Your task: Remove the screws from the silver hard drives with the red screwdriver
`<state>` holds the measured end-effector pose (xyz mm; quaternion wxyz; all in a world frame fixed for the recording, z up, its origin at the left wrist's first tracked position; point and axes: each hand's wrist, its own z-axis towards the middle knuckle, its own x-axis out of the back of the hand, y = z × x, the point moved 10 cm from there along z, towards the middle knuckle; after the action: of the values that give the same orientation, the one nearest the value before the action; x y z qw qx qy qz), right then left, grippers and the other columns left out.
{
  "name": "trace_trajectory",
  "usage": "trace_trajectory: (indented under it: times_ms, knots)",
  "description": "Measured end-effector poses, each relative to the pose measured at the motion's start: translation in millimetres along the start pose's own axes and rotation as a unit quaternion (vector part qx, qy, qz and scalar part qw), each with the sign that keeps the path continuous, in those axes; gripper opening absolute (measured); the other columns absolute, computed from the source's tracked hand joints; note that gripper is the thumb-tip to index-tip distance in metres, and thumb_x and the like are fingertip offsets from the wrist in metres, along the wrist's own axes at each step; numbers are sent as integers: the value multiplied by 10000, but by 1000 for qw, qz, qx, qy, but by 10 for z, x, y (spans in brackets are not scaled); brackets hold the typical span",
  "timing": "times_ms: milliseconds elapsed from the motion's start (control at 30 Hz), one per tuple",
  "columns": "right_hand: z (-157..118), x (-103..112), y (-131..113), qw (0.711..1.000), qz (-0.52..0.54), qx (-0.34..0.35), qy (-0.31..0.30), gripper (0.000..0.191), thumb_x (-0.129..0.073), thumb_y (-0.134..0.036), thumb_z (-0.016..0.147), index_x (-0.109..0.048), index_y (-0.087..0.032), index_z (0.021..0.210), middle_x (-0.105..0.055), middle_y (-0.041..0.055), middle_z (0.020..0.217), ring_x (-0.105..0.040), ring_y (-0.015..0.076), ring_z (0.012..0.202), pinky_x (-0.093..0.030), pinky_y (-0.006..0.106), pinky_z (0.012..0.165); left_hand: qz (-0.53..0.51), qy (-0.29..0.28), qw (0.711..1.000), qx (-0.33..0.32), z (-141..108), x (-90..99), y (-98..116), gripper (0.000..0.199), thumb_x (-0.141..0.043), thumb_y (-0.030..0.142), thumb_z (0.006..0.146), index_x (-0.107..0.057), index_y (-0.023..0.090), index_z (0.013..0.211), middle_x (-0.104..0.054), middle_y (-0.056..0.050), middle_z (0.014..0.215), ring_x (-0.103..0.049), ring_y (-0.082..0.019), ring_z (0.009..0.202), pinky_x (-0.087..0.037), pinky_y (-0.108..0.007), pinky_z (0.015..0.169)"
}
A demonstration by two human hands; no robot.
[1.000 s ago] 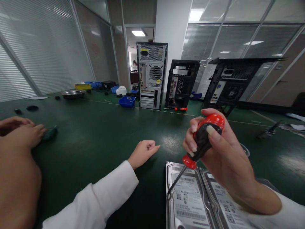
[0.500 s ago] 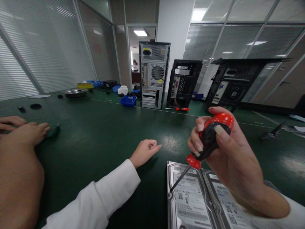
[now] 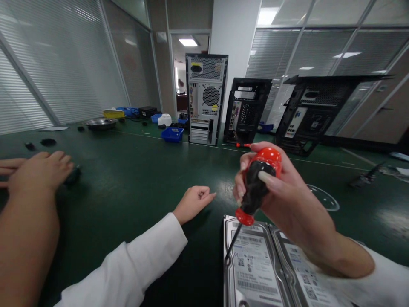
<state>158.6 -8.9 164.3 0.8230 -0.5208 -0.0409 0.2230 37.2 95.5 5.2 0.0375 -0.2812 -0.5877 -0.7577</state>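
Observation:
My right hand (image 3: 287, 200) is closed round the red and black handle of a screwdriver (image 3: 257, 183). The shaft slants down to the left, its tip at the left edge of a silver hard drive (image 3: 255, 260). Right beside that drive lies a second hard drive (image 3: 300, 260), partly hidden under my right hand and sleeve. My left hand (image 3: 194, 204) rests on the dark green table left of the drives, fingers curled in and thumb pointing right, with nothing seen in it.
Another person's hand (image 3: 40, 175) is at the left by a small dark object (image 3: 73, 175). Computer cases (image 3: 207, 102) stand at the back, with a second screwdriver (image 3: 238, 145) before them. A blue tray (image 3: 172, 134) and metal bowl (image 3: 100, 123) sit further left; a clear round dish (image 3: 332, 204) lies right.
My right hand and the screwdriver handle have swung left, so the shaft stands steeper while its tip stays near the drive's left edge. The clear dish has come into view. My left hand keeps its place.

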Motion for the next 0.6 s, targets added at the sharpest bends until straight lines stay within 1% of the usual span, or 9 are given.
trace_trajectory:
  times_ms: [100,267,333,400,467,500,533,567,600]
  knots:
    - [37,-77,-11,998,-1,13,-55,290,-682,-253,984,-587,-349,1241,-612,-11,1096,-636,129,878,-568,270,802,2,-9,1000,5,5,-19,-17,463,-513,595,810,-351,205,618,-309,47,609,-304,-115,626,-226,-259,613]
    - [113,-80,-8,996,42,22,-70,371,-774,-86,867,-534,-303,1048,-643,-70,875,-592,79,631,-533,202,620,13,10,1000,3,4,18,-9,440,-513,565,817,-346,206,625,-331,44,613,-347,-122,633,-262,-267,628]
    - [111,-119,-16,995,59,13,-84,295,-758,-181,902,-561,-313,1077,-627,-63,859,-593,86,619,-536,214,601,6,8,1000,-5,1,12,1,445,-529,551,831,-342,207,618,-327,43,605,-345,-123,626,-263,-266,617]
    - [83,-160,-26,994,53,-9,-95,216,-656,-349,987,-608,-340,1197,-622,-28,905,-635,122,688,-568,254,629,-6,7,1000,-14,0,5,2,448,-546,525,850,-335,211,610,-325,40,596,-337,-125,619,-257,-264,599]
    - [47,-192,-39,994,16,-32,-102,276,-549,-432,1040,-630,-356,1293,-629,5,971,-680,157,791,-599,282,677,-11,14,1000,-20,2,11,-9,452,-556,497,873,-330,213,603,-327,38,590,-333,-126,610,-254,-266,587]
    - [37,-193,-63,995,-6,-33,-98,267,-565,-425,1037,-651,-355,1280,-633,9,991,-691,159,830,-606,278,706,-10,19,1000,-22,4,20,-12,457,-565,480,883,-329,212,598,-328,39,587,-335,-125,608,-258,-267,587]
    - [35,-193,-107,995,-24,-23,-92,212,-630,-389,1010,-685,-341,1209,-639,5,1004,-695,152,853,-609,268,737,-7,26,999,-23,5,33,-16,466,-582,466,887,-328,211,591,-329,40,583,-338,-124,603,-263,-269,589]
    - [43,-183,-158,996,-37,-6,-78,130,-712,-331,963,-709,-315,1092,-646,-3,999,-695,140,863,-606,253,768,-3,36,999,-20,5,51,-21,477,-606,454,885,-329,209,583,-331,43,579,-344,-123,601,-270,-270,592]
    - [59,-168,-208,997,-42,12,-60,105,-782,-258,906,-702,-287,969,-654,-16,972,-687,121,841,-600,235,781,1,44,999,-16,4,68,-25,485,-630,442,878,-332,208,576,-335,44,576,-351,-123,601,-278,-272,597]
